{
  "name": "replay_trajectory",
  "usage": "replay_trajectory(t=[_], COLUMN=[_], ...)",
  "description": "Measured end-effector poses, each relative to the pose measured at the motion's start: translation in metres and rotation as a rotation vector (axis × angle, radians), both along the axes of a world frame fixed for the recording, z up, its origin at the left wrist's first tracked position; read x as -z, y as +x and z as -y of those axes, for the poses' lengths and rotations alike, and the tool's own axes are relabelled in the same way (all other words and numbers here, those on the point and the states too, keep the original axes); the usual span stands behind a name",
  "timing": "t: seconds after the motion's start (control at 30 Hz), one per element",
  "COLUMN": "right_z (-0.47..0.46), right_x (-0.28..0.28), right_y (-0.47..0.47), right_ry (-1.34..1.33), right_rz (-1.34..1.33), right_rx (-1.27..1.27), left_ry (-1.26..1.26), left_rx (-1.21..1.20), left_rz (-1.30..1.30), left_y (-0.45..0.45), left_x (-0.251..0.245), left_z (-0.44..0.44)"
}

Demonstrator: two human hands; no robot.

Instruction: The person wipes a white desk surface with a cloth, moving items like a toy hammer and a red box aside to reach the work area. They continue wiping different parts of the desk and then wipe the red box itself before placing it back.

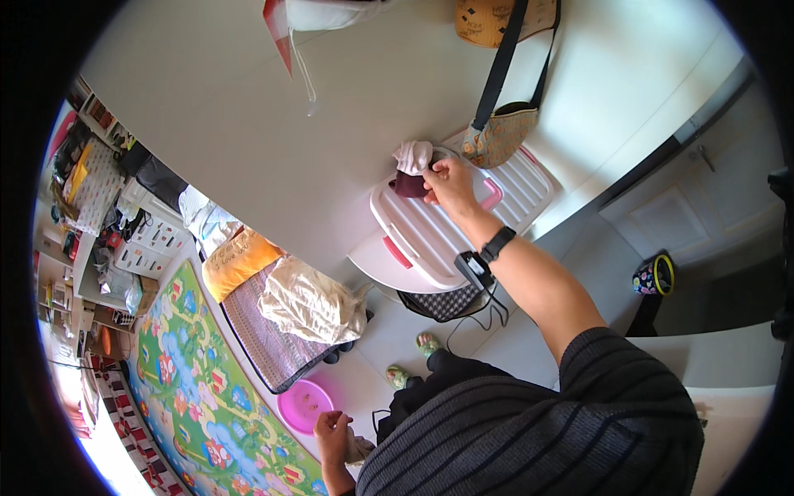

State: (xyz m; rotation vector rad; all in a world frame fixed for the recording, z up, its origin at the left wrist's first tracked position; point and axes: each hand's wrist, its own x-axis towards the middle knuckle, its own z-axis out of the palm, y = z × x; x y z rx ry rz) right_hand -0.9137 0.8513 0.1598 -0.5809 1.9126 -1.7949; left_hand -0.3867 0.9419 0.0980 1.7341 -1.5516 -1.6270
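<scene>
My right hand (451, 187) reaches over a white lidded plastic storage box (422, 232) with pink latches. Its bent fingertips are at the edge of a maroon cloth (409, 185); whether they grip it is hidden. Against that cloth lies a crumpled pale pink cloth (414, 157). Low in the view, my left hand (333, 433) has curled fingers around a bunched greyish-beige cloth (358, 449), partly hidden by the hand and my shirt. A pink plastic basin (305, 406) stands on the floor just beyond this hand.
A patterned pouch (500, 137) on a black strap hangs over the box's far end. A black power adapter (474, 270) with a cord is by my right wrist. Left are a low bed (273, 347) with an orange pillow (239, 263) and a colourful play mat (211, 397).
</scene>
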Motion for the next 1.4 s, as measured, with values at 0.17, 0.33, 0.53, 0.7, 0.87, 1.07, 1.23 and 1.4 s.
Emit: replay_trajectory(t=[0.17, 0.33, 0.53, 0.7, 0.87, 1.07, 1.23, 1.4], right_z=[-0.033, -0.037, 0.005, 0.027, 0.021, 0.027, 0.021, -0.008], right_x=[-0.003, -0.023, -0.002, 0.015, 0.017, 0.030, 0.033, 0.013], right_y=[0.008, 0.012, 0.031, -0.005, -0.044, -0.092, -0.092, -0.037], right_ry=[0.110, 0.112, 0.467, 0.797, 0.779, 1.044, 0.948, 0.493], right_rz=[-0.848, -1.130, -1.721, -1.790, -1.780, -1.647, -1.719, -1.765], right_rx=[-0.006, -0.139, -0.545, -0.529, -0.377, -0.265, -0.212, -0.418], left_ry=[0.005, 0.032, 0.008, 0.009, 0.075, 0.051, 0.013, -0.001], left_rx=[-0.006, -0.001, 0.035, 0.007, -0.049, -0.034, -0.037, -0.053], left_rz=[-0.007, -0.004, 0.010, 0.004, -0.003, 0.005, 0.001, 0.004], left_y=[-0.001, 0.002, -0.011, -0.004, -0.002, 0.003, 0.005, 0.002], left_x=[0.002, 0.019, 0.011, 0.018, 0.025, 0.028, 0.027, 0.028], left_z=[-0.002, -0.002, 0.002, 0.001, -0.012, -0.011, -0.004, -0.007])
